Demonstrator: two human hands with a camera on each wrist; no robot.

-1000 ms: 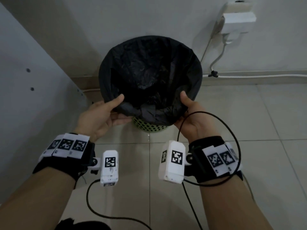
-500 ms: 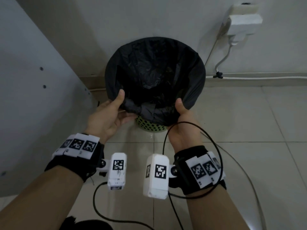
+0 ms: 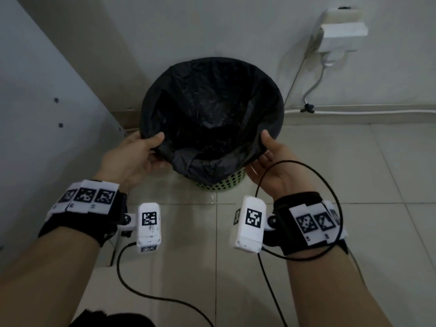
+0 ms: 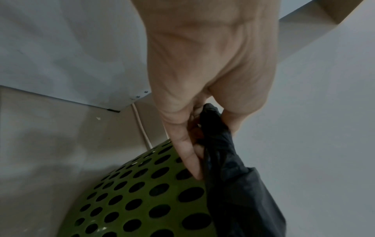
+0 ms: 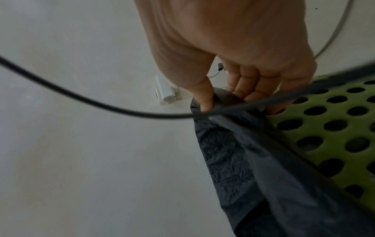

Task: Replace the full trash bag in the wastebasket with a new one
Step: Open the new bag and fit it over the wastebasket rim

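A green perforated wastebasket [image 3: 224, 182] stands on the tiled floor against the wall, lined with a black trash bag [image 3: 212, 107] whose mouth is spread wide over the rim. My left hand [image 3: 151, 149] pinches the bag's edge at the near left, thumb on top. In the left wrist view the left hand [image 4: 205, 128] pinches black film [image 4: 233, 176] beside the green wall [image 4: 142, 200]. My right hand [image 3: 264, 152] pinches the bag's edge at the near right. From the right wrist, the right hand [image 5: 225, 97] holds gathered film [image 5: 253, 160] next to the basket [image 5: 334, 136].
A grey cabinet panel [image 3: 42, 102] stands close on the left. A white wall socket with an adapter [image 3: 342, 31] and a cable [image 3: 354, 112] along the skirting lie at the right. Black camera cords [image 3: 295, 164] loop round my right wrist and trail over the floor tiles [image 3: 354, 173].
Both hands have moved apart along the near rim, pulling the bag's edge wider and lower over the basket. The view has shifted closer.
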